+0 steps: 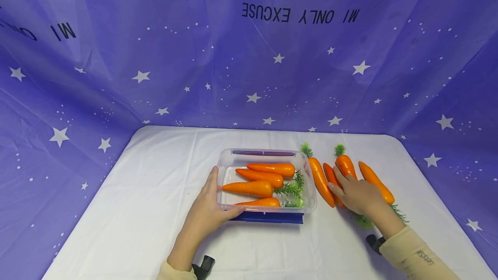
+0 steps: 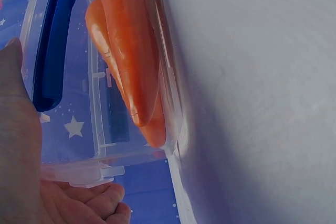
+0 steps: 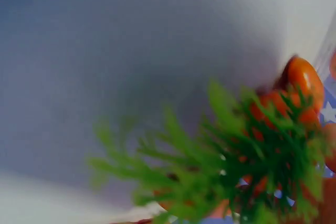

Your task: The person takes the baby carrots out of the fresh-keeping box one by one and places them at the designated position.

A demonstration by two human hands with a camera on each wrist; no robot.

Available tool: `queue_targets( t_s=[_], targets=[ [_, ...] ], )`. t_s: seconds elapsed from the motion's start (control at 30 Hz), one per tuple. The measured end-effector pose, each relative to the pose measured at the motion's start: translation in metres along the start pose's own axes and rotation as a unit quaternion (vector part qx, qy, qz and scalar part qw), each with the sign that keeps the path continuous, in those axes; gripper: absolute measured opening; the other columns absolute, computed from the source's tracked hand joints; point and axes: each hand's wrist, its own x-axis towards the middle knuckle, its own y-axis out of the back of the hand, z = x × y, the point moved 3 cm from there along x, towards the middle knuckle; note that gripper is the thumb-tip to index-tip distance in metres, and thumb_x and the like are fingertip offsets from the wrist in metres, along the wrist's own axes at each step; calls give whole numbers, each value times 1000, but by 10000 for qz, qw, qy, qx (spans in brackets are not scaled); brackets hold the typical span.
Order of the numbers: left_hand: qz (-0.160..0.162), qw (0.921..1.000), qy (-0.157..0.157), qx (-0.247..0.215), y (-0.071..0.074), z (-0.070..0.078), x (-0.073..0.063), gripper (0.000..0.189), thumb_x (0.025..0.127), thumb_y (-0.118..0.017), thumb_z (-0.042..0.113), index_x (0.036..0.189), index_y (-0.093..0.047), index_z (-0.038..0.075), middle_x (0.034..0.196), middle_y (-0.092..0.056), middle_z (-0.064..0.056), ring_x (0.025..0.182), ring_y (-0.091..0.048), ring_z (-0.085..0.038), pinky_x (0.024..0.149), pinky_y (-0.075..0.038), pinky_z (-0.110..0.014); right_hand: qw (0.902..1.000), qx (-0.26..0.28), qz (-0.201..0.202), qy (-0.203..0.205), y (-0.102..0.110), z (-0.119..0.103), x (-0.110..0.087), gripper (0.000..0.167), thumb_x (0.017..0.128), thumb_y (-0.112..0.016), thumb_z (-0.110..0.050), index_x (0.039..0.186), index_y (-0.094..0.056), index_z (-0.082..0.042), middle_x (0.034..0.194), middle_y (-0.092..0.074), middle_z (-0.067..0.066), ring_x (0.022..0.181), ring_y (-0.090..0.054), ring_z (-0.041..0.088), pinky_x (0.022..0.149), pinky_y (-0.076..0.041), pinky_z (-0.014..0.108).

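A clear plastic box holds several orange carrots with green leafy tops at their right ends. My left hand grips its near left corner, with the thumb along the front rim and the other fingers at the left wall. In the left wrist view, those fingers curl by a clear latch flap. To the right of the box, my right hand pinches a reddish-orange carrot between thumb and fingers, hiding much of it. Blurred green leaves cover much of the right wrist view.
More carrots lie around my right hand: one left, one beyond it and one right. A blue latch flap hangs from the box's front. White cloth covers the table; a purple star-patterned curtain stands behind.
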Motion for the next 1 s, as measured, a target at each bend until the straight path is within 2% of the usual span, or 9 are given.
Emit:
queue_targets(
  t_s=[0.07, 0.2, 0.27, 0.37, 0.47, 0.6, 0.7, 0.8, 1.0],
  targets=[
    [15, 10000, -3, 3, 0, 0, 0, 135, 62, -72, 81, 161, -8, 15, 165, -22, -11, 147, -35, -33, 116, -35, -53, 9995, 36, 290, 70, 6, -2, 1, 73, 103, -34, -57, 156, -29, -7, 146, -46, 32, 109, -63, 49, 105, -39, 64],
    [38, 10000, -21, 5, 0, 0, 0, 136, 62, -72, 82, 161, -9, 13, 165, -23, -11, 146, -36, -33, 115, -36, -53, 9959, 250, 838, 231, 21, -6, 4, 64, 105, -36, -50, 155, -34, -10, 145, -48, 29, 124, -53, 50, 116, -20, 65],
    [46, 10000, -33, -2, 0, 0, 0, 136, 62, -72, 82, 161, -9, 13, 165, -23, -11, 146, -36, -33, 115, -36, -53, 9938, 329, 1017, 294, 29, -10, 5, 63, 105, -36, -50, 155, -35, -12, 143, -50, 28, 124, -54, 50, 112, -28, 66],
    [58, 10000, -57, -13, 0, -1, 0, 136, 62, -72, 82, 161, -9, 12, 165, -23, -11, 146, -36, -32, 115, -36, -53, 9909, 420, 1234, 348, 39, -17, 9, 61, 105, -35, -52, 155, -36, -16, 135, -58, 22, 119, -57, 47, 100, -42, 66],
    [57, 10000, -66, -27, 0, 0, 0, 136, 62, -71, 82, 161, -9, 13, 165, -23, -11, 146, -36, -32, 115, -36, -53, 9866, 538, 1481, 431, 49, -28, 14, 61, 104, -34, -54, 154, -37, -20, 129, -61, 15, 116, -58, 42, 89, -49, 62],
    [36, 10000, -52, -42, 0, 0, 0, 136, 62, -71, 82, 161, -8, 14, 165, -22, -10, 147, -35, -32, 116, -35, -53, 9785, 615, 1832, 720, 60, -50, 17, 56, 103, -39, -53, 152, -41, -25, 125, -62, 8, 106, -60, 32, 79, -54, 53],
    [25, 10000, -39, -33, 0, 0, 0, 135, 63, -72, 81, 161, -7, 14, 165, -22, -10, 147, -35, -32, 116, -35, -53, 9732, 669, 1964, 992, 65, -68, 18, 53, 102, -45, -49, 150, -43, -25, 127, -62, 7, 106, -60, 31, 81, -54, 53],
    [10, 10000, -12, -26, 0, 0, 0, 135, 63, -72, 80, 161, -7, 14, 166, -21, -10, 147, -34, -32, 116, -35, -52, 9704, 754, 1950, 1210, 66, -85, 20, 54, 101, -47, -50, 150, -44, -26, 135, -60, 8, 116, -59, 34, 92, -52, 57],
    [-3, 10000, 57, -65, -1, 0, 0, 135, 63, -74, 79, 161, -8, 14, 166, -21, -10, 147, -35, -32, 116, -35, -52, 9672, 816, 1819, 1574, 64, -113, 25, 56, 99, -51, -51, 149, -45, -27, 126, -64, 3, 106, -61, 27, 92, -52, 51]
  ],
)
